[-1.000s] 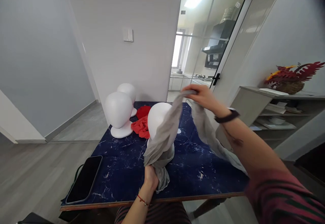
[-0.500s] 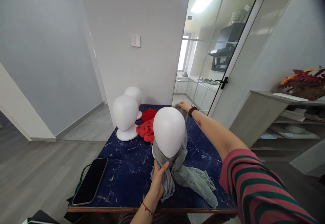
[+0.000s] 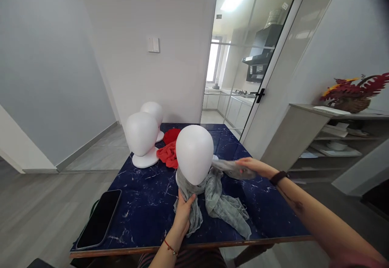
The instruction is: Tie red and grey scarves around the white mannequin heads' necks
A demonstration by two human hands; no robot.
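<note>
Blue marble table (image 3: 146, 203): three white heads (image 3: 194, 154), grey scarf (image 3: 225, 207), red cloth (image 3: 168, 154), phone (image 3: 99, 219).

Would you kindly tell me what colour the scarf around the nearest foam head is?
Grey scarf; head view.

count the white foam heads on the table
3: front head, grey scarf around its neck; left head by the red cloth; rear head behind that, partly hidden.

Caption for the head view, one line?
Left hand grips a grey scarf below a white foam head; right hand holds its end out over the blue table.
</note>
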